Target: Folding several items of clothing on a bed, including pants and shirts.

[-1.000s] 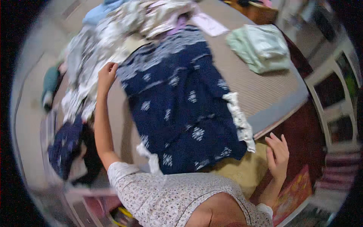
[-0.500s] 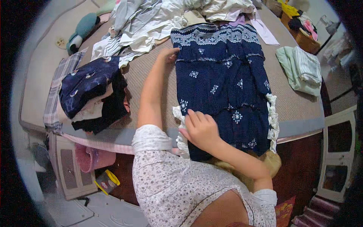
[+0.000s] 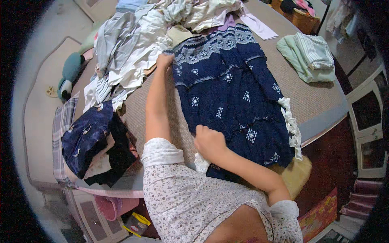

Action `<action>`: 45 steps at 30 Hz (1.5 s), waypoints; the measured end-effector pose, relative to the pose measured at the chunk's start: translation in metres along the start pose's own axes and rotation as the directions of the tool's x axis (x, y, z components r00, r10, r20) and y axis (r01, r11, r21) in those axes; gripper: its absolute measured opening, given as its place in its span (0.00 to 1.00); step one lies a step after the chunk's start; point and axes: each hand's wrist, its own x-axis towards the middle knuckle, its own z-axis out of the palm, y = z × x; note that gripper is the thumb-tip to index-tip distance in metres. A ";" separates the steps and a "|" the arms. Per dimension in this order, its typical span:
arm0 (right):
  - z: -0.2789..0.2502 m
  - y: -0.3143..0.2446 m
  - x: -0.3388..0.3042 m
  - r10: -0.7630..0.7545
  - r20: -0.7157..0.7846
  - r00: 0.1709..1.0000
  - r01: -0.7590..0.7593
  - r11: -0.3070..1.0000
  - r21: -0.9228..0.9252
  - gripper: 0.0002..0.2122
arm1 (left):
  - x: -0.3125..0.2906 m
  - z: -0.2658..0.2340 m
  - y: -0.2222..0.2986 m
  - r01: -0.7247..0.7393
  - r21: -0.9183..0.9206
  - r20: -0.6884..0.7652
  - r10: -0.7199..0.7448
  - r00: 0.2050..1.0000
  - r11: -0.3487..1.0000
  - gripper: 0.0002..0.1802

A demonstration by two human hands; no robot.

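Observation:
A navy garment (image 3: 239,97) with white snowflake-like motifs, a patterned grey-white band at its far end and white ruffles at its sides lies spread on the bed. My left hand (image 3: 165,60) is closed on its far left corner. My right hand (image 3: 210,142) is closed on the left edge nearer to me, just above a white ruffle (image 3: 201,163). The near end of the garment lies over the bed's front edge, partly hidden by my right forearm.
White and grey clothes (image 3: 133,52) are heaped at the back. Dark folded clothes (image 3: 93,141) lie on the left by a plaid cloth (image 3: 60,158); pale green folded items (image 3: 308,56) lie on the right. A pink bin (image 3: 115,207) stands below the bed's edge.
My left hand has closed on the garment's far corner and pulled it leftward, so the cloth slants. My right hand has gone from loose fingers to a grip on the edge. The view has turned.

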 end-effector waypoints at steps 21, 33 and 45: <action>-0.005 0.030 -0.007 -0.187 0.110 0.976 0.201 0.970 -0.135 0.15 | -0.009 0.072 0.015 -0.235 0.497 0.111 0.207 0.972 0.836 0.38; -0.133 0.081 -0.122 -0.249 0.251 0.935 0.303 0.931 -0.204 0.21 | -0.084 0.001 0.027 -0.408 0.348 -0.456 0.533 0.713 0.844 0.10; -0.193 0.210 -0.144 -0.187 0.564 0.805 0.456 0.803 -0.384 0.34 | -0.385 -0.077 0.013 -0.701 0.165 0.433 0.588 0.683 0.693 0.26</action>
